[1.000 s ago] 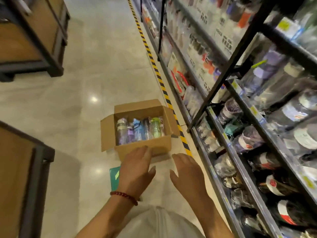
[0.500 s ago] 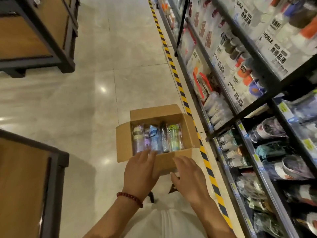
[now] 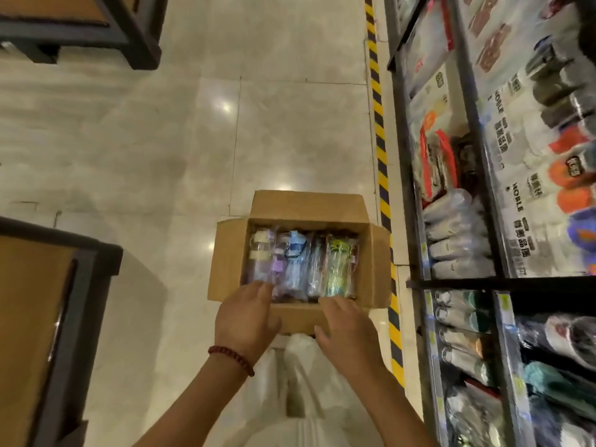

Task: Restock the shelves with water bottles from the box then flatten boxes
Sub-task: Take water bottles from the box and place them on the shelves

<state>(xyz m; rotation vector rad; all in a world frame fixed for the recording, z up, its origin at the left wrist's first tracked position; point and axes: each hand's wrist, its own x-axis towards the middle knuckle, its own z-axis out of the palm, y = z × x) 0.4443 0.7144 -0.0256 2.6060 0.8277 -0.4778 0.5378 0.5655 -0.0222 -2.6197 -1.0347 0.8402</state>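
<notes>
Bottles (image 3: 301, 264) near "NOBLE"-labelled shelves (image 3: 498, 106)

- Warm, fairly dim indoor light falls from overhead; bright glare spots shine on the glossy floor (image 3: 225, 108).
- Motion blur smears the shelves (image 3: 503, 188) at right.
- The wide-angle lens bends the edges.
- A soft shadow lies beside the wooden stand (image 3: 48, 317).

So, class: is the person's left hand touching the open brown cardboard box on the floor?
Cannot tell. In the head view the left hand overlaps the cardboard box's near edge, but contact isn't plain.
</notes>
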